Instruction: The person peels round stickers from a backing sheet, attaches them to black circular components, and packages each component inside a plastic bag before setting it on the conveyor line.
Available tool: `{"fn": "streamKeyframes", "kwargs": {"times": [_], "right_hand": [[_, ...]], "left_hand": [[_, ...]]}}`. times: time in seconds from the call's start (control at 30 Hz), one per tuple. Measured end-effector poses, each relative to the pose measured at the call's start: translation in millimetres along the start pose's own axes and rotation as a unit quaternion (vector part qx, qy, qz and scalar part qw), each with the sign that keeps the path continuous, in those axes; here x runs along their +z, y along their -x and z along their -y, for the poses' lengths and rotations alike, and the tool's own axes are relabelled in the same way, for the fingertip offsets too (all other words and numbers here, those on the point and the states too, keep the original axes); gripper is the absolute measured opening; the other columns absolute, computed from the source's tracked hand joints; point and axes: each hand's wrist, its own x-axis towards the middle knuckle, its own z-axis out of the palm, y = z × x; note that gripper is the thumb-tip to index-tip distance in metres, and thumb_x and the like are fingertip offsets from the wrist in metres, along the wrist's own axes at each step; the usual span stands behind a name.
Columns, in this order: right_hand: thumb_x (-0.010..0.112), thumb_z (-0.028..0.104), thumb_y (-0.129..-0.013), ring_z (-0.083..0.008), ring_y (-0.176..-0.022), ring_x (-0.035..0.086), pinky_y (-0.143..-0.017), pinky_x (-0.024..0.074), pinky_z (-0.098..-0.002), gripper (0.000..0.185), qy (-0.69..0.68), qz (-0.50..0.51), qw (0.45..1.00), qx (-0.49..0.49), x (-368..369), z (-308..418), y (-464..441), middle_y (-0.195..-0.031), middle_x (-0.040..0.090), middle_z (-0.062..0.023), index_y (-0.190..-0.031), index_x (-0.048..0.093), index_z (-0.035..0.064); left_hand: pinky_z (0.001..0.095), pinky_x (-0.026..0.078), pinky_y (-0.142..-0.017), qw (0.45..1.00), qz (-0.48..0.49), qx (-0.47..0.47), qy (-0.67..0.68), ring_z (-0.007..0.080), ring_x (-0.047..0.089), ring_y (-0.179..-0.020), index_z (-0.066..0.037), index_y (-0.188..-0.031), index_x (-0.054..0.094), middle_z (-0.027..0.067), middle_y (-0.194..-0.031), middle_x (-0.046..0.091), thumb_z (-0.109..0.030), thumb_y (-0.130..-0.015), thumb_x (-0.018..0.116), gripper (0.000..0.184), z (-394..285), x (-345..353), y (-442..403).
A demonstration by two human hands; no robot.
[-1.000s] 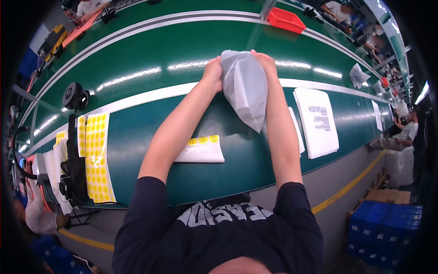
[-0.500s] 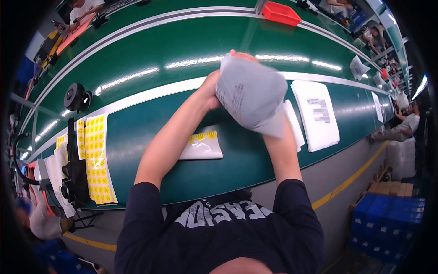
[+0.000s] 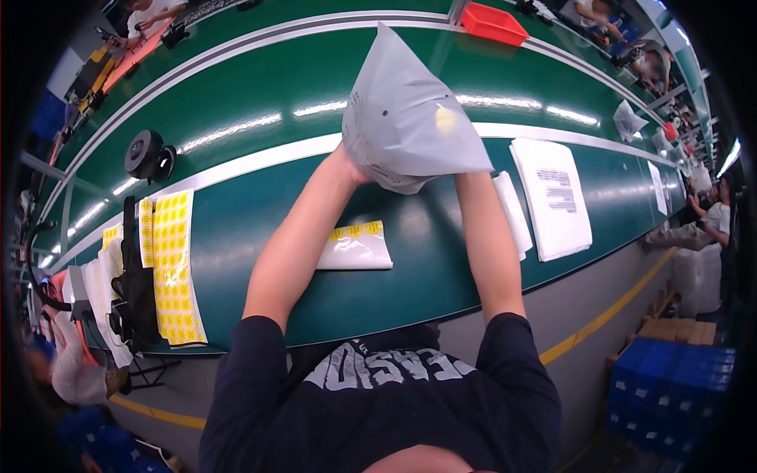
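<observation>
While the grey bag (image 3: 410, 118) hangs over the desk (image 3: 430, 276), its long edge slanting from far left to near right, the left hand (image 3: 352, 167) touches its near-left side and the right hand is hidden behind it, both grips impossible to tell.

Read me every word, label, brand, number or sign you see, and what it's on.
No text reads with certainty.
Shirt: large pale letters, upside down and creased; whole word unclear.
Grey bag: dark print, too small and creased.
White stack: printed lines, too small.
Yellow stickers, also on the folded sheet: dark marks, too small.
Blue boxes: pale labels, too small.
</observation>
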Motion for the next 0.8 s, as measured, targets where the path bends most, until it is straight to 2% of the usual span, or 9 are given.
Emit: {"fn": "streamKeyframes", "kwargs": {"times": [0.23, 0.33, 0.43, 0.47, 0.53, 0.57, 0.67, 0.7, 0.8], "right_hand": [[0.051, 0.014, -0.090, -0.0200, -0.086, 0.064, -0.069, 0.0563, -0.0320, 0.032, -0.012, 0.016, 0.998, 0.066, -6.2, -17.0, 5.1, -0.106, 0.060, -0.0146, -0.116, 0.050, -0.0034], [0.051, 0.014, -0.089, -0.0199, -0.087, 0.064, -0.067, 0.0563, -0.0303, 0.031, -0.025, -0.016, 0.996, 0.083, 5.7, -12.3, 15.2, -0.105, 0.060, -0.0153, -0.115, 0.050, -0.0041], [0.049, 0.012, -0.090, -0.0209, -0.088, 0.064, -0.070, 0.0561, -0.0315, 0.030, -0.138, 0.102, 0.983, 0.063, -12.5, -24.0, 5.7, -0.105, 0.060, -0.0155, -0.115, 0.050, -0.0053], [0.049, 0.012, -0.090, -0.0212, -0.088, 0.064, -0.071, 0.0559, -0.0317, 0.030, -0.126, 0.059, 0.989, 0.054, -16.2, -28.0, 2.2, -0.105, 0.060, -0.0156, -0.114, 0.050, -0.0060], [0.047, 0.010, -0.091, -0.0219, -0.088, 0.064, -0.074, 0.0553, -0.0319, 0.028, -0.101, -0.029, 0.994, 0.036, -4.0, -28.8, 5.4, -0.105, 0.060, -0.0157, -0.113, 0.051, -0.0072], [0.047, 0.009, -0.091, -0.0221, -0.088, 0.064, -0.074, 0.0550, -0.0322, 0.027, -0.108, -0.027, 0.993, 0.035, -7.3, -28.0, 1.5, -0.104, 0.060, -0.0159, -0.112, 0.051, -0.0077], [0.047, 0.006, -0.090, -0.0226, -0.088, 0.063, -0.076, 0.0543, -0.0330, 0.024, -0.122, -0.042, 0.992, 0.019, -25.8, -29.6, -10.9, -0.102, 0.061, -0.0166, -0.108, 0.053, -0.0089], [0.047, 0.005, -0.089, -0.0225, -0.088, 0.063, -0.076, 0.0542, -0.0331, 0.023, -0.119, -0.058, 0.991, 0.004, -30.0, -29.7, -12.4, -0.101, 0.061, -0.0168, -0.107, 0.054, -0.0092], [0.047, 0.002, -0.088, -0.0212, -0.086, 0.063, -0.075, 0.0540, -0.0328, 0.021, -0.089, -0.100, 0.990, -0.036, -35.1, -35.7, -21.0, -0.098, 0.062, -0.0167, -0.104, 0.054, -0.0100]], "left_hand": [[0.0371, 0.049, -0.087, 0.990, 0.021, 0.103, -0.097, 0.0202, 0.057, -0.100, -0.004, -0.121, 0.048, 0.0093, -0.114, 0.057, -0.024, -0.094, 0.042, 0.034, 5.2, -15.6, -8.0], [0.0370, 0.049, -0.087, 0.991, 0.016, 0.094, -0.091, 0.0202, 0.057, -0.100, -0.003, -0.122, 0.047, 0.0101, -0.115, 0.056, -0.022, -0.094, 0.042, 0.033, 3.5, -20.4, -11.1], [0.0378, 0.048, -0.088, 0.993, -0.012, 0.081, -0.081, 0.0214, 0.056, -0.102, -0.003, -0.121, 0.048, 0.0111, -0.116, 0.055, -0.021, -0.094, 0.042, 0.033, 6.0, -30.1, -12.7], [0.0382, 0.048, -0.089, 0.993, -0.020, 0.081, -0.083, 0.0220, 0.056, -0.102, -0.003, -0.121, 0.048, 0.0114, -0.117, 0.055, -0.020, -0.094, 0.042, 0.033, 6.9, -35.3, -14.3], [0.0385, 0.046, -0.089, 0.992, -0.112, 0.044, -0.043, 0.0232, 0.055, -0.103, -0.004, -0.123, 0.046, 0.0117, -0.119, 0.053, -0.023, -0.093, 0.043, 0.035, 8.0, -49.8, -13.4], [0.0386, 0.045, -0.089, 0.987, -0.156, 0.026, -0.024, 0.0238, 0.055, -0.103, -0.004, -0.124, 0.045, 0.0119, -0.120, 0.052, -0.025, -0.093, 0.043, 0.037, 5.5, -57.2, -13.3], [0.0388, 0.038, -0.092, 0.944, -0.280, 0.020, -0.172, 0.0241, 0.048, -0.110, -0.008, -0.129, 0.039, 0.0132, -0.125, 0.046, -0.037, -0.089, 0.047, 0.050, -1.7, -64.9, 3.6], [0.0389, 0.031, -0.095, 0.905, -0.342, 0.080, -0.240, 0.0236, 0.040, -0.115, -0.010, -0.132, 0.033, 0.0132, -0.126, 0.041, -0.052, -0.082, 0.050, 0.067, -5.1, -58.4, 9.3], [0.0433, 0.031, -0.095, 0.935, -0.274, 0.103, -0.199, 0.0219, 0.042, -0.114, -0.013, -0.130, 0.037, 0.0100, -0.126, 0.045, -0.059, -0.083, 0.042, 0.066, -19.6, 6.4, 27.1]]}}
